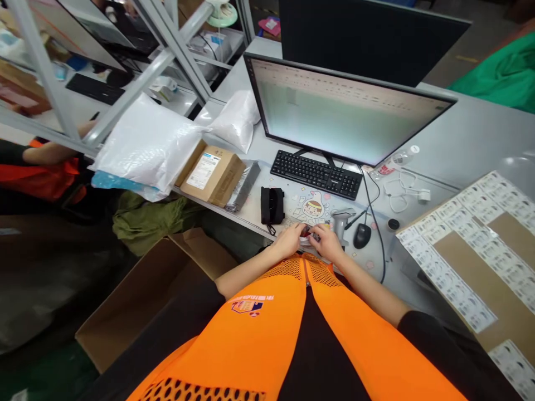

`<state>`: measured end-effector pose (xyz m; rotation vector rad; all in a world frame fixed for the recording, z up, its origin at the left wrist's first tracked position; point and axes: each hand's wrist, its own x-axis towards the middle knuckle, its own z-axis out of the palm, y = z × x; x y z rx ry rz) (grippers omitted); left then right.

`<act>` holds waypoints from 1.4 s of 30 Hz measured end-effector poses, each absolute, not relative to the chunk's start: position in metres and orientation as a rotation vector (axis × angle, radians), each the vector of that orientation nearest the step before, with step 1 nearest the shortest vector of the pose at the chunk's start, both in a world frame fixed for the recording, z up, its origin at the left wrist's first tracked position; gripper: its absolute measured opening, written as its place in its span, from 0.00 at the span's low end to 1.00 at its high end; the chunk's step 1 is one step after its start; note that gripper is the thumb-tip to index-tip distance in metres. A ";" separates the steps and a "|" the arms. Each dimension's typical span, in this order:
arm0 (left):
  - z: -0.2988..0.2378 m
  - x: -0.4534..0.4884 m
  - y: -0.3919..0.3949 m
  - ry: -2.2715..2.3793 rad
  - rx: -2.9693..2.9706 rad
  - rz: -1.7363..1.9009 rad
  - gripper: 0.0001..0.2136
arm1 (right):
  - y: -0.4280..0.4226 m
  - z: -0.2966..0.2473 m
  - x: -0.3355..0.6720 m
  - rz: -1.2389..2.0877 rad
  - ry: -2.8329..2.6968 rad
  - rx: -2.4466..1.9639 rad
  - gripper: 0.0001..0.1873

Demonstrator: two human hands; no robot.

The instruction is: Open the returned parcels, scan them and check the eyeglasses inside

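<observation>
Small dark object (310, 234), mostly hidden between hands

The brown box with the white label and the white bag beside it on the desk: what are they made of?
Brown labelled box: looks like corrugated cardboard, matt, with folded edges. White puffy bag: seemingly thin plastic film, slightly glossy, creased and catching light. Neither of the hands touches them.

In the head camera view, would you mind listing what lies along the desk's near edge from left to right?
White poly mailer → cardboard parcel → black pouch → left hand → right hand → black mouse → label sheets.
</observation>
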<state>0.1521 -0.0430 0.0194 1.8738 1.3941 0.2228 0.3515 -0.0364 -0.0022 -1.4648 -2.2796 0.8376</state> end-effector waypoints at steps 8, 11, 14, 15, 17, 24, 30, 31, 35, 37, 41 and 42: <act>0.018 0.154 -0.042 1.382 1.872 0.317 0.22 | -0.038 -0.004 0.348 0.962 -1.977 -1.460 0.05; 0.019 0.156 -0.041 1.345 1.881 0.308 0.21 | -0.037 -0.003 0.352 1.020 -1.973 -1.494 0.05; 0.019 0.157 -0.040 1.330 1.884 0.275 0.21 | -0.035 -0.004 0.357 1.058 -2.015 -1.530 0.06; 0.018 0.157 -0.040 1.327 1.882 0.273 0.21 | -0.034 -0.005 0.359 1.059 -2.031 -1.531 0.06; 0.015 0.158 -0.040 1.315 1.879 0.292 0.22 | -0.033 -0.007 0.360 1.045 -2.053 -1.512 0.06; 0.009 0.161 -0.042 1.337 1.785 0.386 0.26 | -0.036 -0.012 0.358 1.012 -2.067 -1.443 0.10; 0.009 0.165 -0.044 1.368 1.762 0.413 0.21 | -0.038 -0.014 0.355 1.001 -2.063 -1.462 0.12; 0.008 0.165 -0.045 1.378 1.759 0.422 0.19 | -0.038 -0.015 0.354 0.997 -2.059 -1.465 0.11; 0.005 0.167 -0.047 1.391 1.748 0.437 0.17 | -0.040 -0.017 0.353 0.983 -2.049 -1.471 0.12; 0.005 0.166 -0.047 1.383 1.755 0.429 0.18 | -0.041 -0.020 0.353 0.978 -2.045 -1.466 0.12; 0.010 0.164 -0.047 1.394 1.776 0.360 0.23 | -0.043 -0.024 0.351 0.960 -2.016 -1.475 0.16; 0.011 0.163 -0.047 1.405 1.778 0.329 0.24 | -0.043 -0.025 0.351 0.957 -2.009 -1.486 0.17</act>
